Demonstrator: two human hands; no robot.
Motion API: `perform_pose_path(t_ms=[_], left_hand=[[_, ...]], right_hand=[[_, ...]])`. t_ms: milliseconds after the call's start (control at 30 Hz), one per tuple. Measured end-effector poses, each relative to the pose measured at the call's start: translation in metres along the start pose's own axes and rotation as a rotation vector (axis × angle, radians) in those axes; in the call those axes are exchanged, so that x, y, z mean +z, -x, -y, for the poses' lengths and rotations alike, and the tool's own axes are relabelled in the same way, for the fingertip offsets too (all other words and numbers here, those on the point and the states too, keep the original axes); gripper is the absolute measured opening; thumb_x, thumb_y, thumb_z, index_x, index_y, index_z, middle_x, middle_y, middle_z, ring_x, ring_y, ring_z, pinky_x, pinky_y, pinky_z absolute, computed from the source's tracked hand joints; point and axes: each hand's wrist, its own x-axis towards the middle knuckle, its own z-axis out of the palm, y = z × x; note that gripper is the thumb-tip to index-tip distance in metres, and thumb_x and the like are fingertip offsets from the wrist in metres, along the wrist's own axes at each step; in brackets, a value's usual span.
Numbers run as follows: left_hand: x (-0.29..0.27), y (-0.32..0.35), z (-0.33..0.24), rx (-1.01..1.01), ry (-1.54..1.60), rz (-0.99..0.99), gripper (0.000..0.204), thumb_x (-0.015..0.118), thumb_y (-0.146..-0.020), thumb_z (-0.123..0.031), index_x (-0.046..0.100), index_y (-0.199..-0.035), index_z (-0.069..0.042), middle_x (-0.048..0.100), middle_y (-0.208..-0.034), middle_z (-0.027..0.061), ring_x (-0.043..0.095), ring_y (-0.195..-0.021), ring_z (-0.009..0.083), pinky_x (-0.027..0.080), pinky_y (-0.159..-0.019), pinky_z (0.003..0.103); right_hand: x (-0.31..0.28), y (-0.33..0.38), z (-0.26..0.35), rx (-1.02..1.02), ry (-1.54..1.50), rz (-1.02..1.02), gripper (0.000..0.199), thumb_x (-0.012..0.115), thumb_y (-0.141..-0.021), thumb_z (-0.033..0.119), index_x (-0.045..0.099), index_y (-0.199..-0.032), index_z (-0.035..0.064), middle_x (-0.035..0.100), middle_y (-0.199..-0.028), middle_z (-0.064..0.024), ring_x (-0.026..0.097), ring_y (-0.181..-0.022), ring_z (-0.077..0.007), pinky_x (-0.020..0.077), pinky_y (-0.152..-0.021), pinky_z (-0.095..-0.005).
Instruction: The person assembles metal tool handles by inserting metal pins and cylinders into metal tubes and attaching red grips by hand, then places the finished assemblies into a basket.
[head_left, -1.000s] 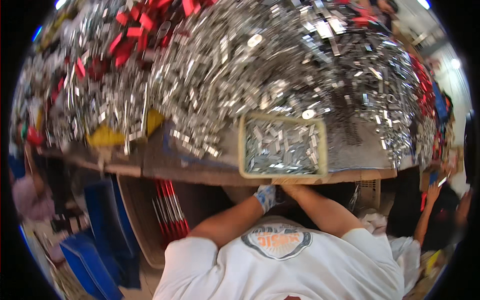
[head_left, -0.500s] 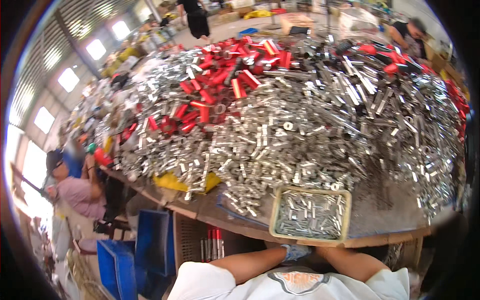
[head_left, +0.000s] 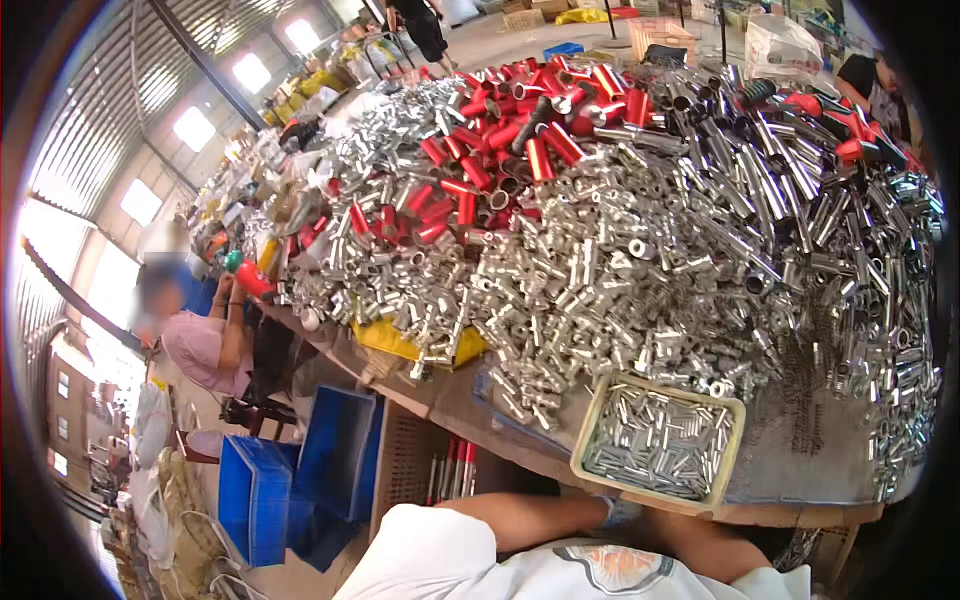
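Observation:
My left forearm [head_left: 540, 518] and my right forearm [head_left: 705, 545] meet low in front of me, just below the table's near edge. At the end of the left forearm shows a pale blue patterned bit of cloth [head_left: 622, 512], a glove or a cuff. Both hands' fingers are hidden, so what they hold does not show. The nearest thing is a cream plastic tray [head_left: 578, 445] on the table edge, with many small silver metal tubes [head_left: 655, 440] in it. Behind it spreads a large heap of silver metal fittings [head_left: 600, 290].
Red metal tubes [head_left: 470, 170] lie atop the heap, longer chrome tubes [head_left: 770, 180] right of them. A yellow bag [head_left: 400, 340] sticks out under the heap. Blue bins [head_left: 255, 490] stand at lower left. A person in a pink shirt [head_left: 205, 350] sits left; others are farther back.
My view has turned leftward, so the table, tray and heap sit farther right and the blue bins show more. Both forearms stay low at the table edge, with hands hidden.

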Motion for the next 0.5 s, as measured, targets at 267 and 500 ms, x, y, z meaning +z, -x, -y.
perform_pose_path(t_ms=[267,500], left_hand=[[-0.064,0.019,-0.043,0.075,-0.273,-0.044,0.034,0.050,-0.088,-0.014,0.063,-0.118,-0.004,0.066,-0.112,0.0154,0.063,-0.104,0.0313,0.048,-0.093,0.038],[-0.057,0.031,-0.025,0.112,-0.071,-0.302,0.029,0.050,-0.086,-0.015,0.070,-0.105,-0.007,0.069,-0.105,0.0152,0.066,-0.096,0.0314,0.051,-0.084,0.040]], right_hand=[[0.026,0.009,-0.031,-0.045,0.305,-0.019,0.037,0.067,-0.077,0.023,0.061,-0.107,0.0027,0.065,-0.099,-0.0142,0.062,-0.094,-0.0317,0.0494,-0.086,-0.0399],[0.047,0.052,-0.082,-0.136,0.578,-0.078,0.039,0.067,-0.077,0.023,0.061,-0.109,0.0029,0.065,-0.101,-0.0144,0.061,-0.097,-0.0321,0.0489,-0.088,-0.0401]])
